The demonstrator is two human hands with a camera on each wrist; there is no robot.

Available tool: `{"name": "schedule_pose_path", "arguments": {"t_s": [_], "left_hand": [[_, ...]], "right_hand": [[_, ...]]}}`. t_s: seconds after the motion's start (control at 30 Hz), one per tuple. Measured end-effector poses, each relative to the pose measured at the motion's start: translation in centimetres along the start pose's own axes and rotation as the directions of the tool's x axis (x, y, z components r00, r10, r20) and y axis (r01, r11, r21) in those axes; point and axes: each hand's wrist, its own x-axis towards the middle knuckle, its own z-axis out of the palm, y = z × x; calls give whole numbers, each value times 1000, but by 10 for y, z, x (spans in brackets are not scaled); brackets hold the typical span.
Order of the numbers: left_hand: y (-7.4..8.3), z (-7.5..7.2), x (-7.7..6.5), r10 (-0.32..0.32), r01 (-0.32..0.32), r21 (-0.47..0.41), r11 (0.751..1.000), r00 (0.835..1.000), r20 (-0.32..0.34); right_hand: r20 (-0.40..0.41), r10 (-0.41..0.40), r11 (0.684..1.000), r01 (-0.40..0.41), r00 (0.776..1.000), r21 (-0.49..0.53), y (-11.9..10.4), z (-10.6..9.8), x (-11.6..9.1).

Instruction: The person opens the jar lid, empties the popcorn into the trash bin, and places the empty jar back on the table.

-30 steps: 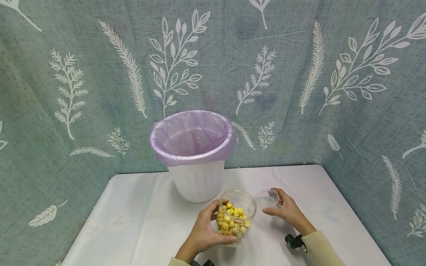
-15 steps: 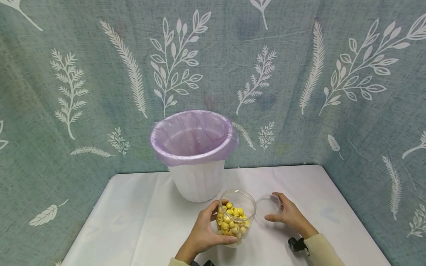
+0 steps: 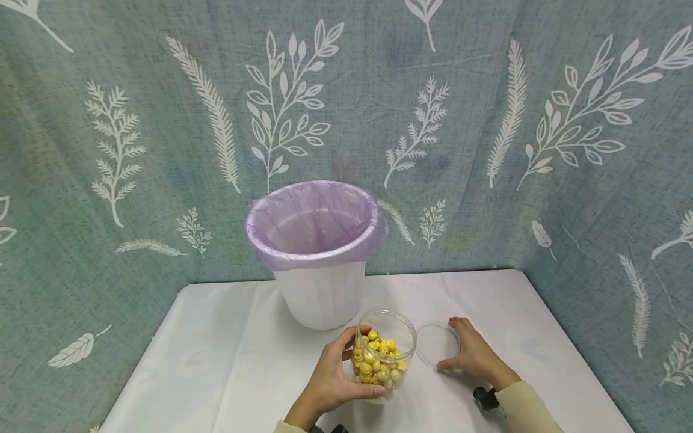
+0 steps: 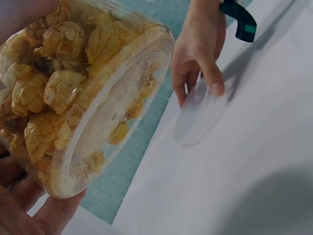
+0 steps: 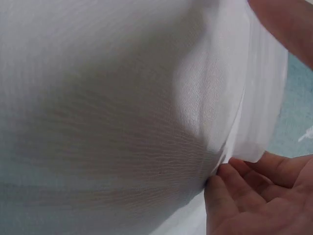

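A clear plastic jar (image 3: 399, 325), lidless and partly filled with yellow popcorn (image 3: 376, 361), leans slightly on the near middle of the table. My left hand (image 3: 334, 376) grips its side, thumb in front and fingers behind; the left wrist view shows the jar's base (image 4: 117, 117) close up. To the right, my right hand (image 3: 476, 355) holds a clear round lid (image 3: 436, 344) by its edge, thumb on the near side and fingers on the far side. In the right wrist view the fingertips (image 5: 222, 188) touch the lid's rim (image 5: 264, 98), low over the white cloth.
Behind the jar stands a white bin (image 3: 322, 294) lined with a purple bag (image 3: 316, 258), its mouth facing up. A white cloth covers the table (image 3: 216, 361). Green leaf-patterned fabric (image 3: 346, 120) hangs behind and at both sides.
My right hand has moved a little to the right and nearer with the lid, which has tipped from slanted to almost flat. The left hand and jar have stayed in place.
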Motion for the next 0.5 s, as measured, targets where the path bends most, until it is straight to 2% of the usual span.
{"name": "schedule_pose_path", "arguments": {"t_s": [0.17, 0.3, 0.4, 0.5], "left_hand": [[1, -1, -2, -7, 7, -7, 1000, 1000, -5], [3, -2, -4, -30, 30, -19, 999, 1000, -6], [4, -3, -5, -45, 44, -30, 999, 999, -6], [4, -4, -5, -38, 37, -30, 999, 999, -9]], "right_hand": [[4, -23, 999, 23, 1000, -31, -3, 0, -2], [18, 5, 1000, -5, 1000, -21, -7, -5, -2], [8, 32, 999, -32, 999, 16, -14, -11, -1], [-13, 26, 996, -25, 1000, 81, -23, -20, 3]]}}
